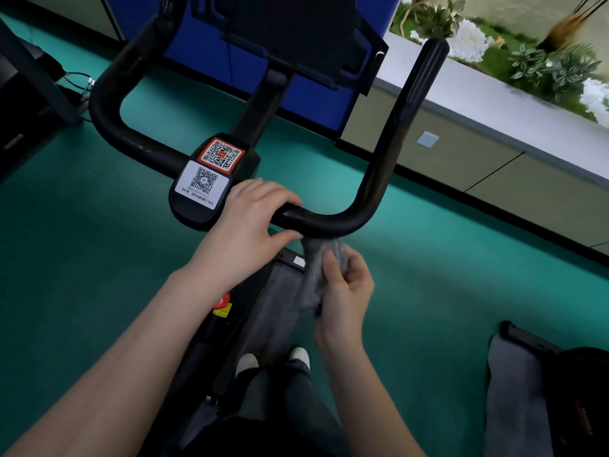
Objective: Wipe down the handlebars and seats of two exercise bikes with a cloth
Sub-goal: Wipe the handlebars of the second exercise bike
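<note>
A black U-shaped handlebar (382, 166) of an exercise bike fills the middle of the view, with a centre block bearing two QR-code stickers (206, 179). My left hand (250, 222) grips the bar just right of that block. Below the bar's right bend, my right hand (346, 285) holds a bunched grey cloth (318, 262), whose top touches the underside of the bar. The bike's seat is out of sight.
A black screen mount (296, 37) rises behind the bar. Green floor (99, 258) lies all around. A low wall with a planter (494, 127) runs along the right. Part of another black machine (560, 384) sits at the lower right, dark equipment (23, 87) at the left.
</note>
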Available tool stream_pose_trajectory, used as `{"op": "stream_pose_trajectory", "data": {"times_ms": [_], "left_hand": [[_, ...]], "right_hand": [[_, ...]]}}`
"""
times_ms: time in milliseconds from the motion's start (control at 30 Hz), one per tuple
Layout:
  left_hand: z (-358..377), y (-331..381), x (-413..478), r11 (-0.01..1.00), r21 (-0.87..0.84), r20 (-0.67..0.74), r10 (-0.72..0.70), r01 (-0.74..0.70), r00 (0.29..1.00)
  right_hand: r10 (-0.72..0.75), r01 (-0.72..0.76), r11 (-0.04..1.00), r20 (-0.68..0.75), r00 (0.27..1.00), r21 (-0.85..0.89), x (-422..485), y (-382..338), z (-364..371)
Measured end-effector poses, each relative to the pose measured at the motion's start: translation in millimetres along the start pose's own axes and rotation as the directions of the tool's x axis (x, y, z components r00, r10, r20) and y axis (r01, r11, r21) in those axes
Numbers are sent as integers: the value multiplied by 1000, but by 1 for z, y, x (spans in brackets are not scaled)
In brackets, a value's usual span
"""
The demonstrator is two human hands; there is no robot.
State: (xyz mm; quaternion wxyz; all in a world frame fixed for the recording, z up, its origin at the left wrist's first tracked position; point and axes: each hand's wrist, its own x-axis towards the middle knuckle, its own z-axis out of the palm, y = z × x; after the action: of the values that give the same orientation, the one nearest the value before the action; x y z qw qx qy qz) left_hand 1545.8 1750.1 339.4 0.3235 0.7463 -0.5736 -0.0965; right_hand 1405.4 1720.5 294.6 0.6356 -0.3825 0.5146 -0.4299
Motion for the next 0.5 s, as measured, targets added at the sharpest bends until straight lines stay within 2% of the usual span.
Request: {"op": "stream_pose_trajectory", "data": {"times_ms": [100, 167, 267, 333, 500], "left_hand": [[-2, 0, -3, 998, 40, 27, 38, -39, 999], [-3, -1, -7, 992, 96, 16, 76, -78, 997], [-11, -4, -15, 978, 191, -45, 91, -81, 995], [-18, -9, -19, 972, 230, -80, 74, -54, 994], [-36, -24, -24, 969, 247, -146, 8, 29, 989]], "right_hand": [[-225, 205, 963, -101, 969, -175, -8, -10, -21], [-388, 350, 907, -143, 910, -236, -12, -21, -23], [-563, 496, 795, -119, 818, -349, -8, -35, -13], [-618, 539, 728, -63, 784, -424, -6, -39, -2], [-640, 555, 628, 44, 767, -545, -6, -37, 23]]}}
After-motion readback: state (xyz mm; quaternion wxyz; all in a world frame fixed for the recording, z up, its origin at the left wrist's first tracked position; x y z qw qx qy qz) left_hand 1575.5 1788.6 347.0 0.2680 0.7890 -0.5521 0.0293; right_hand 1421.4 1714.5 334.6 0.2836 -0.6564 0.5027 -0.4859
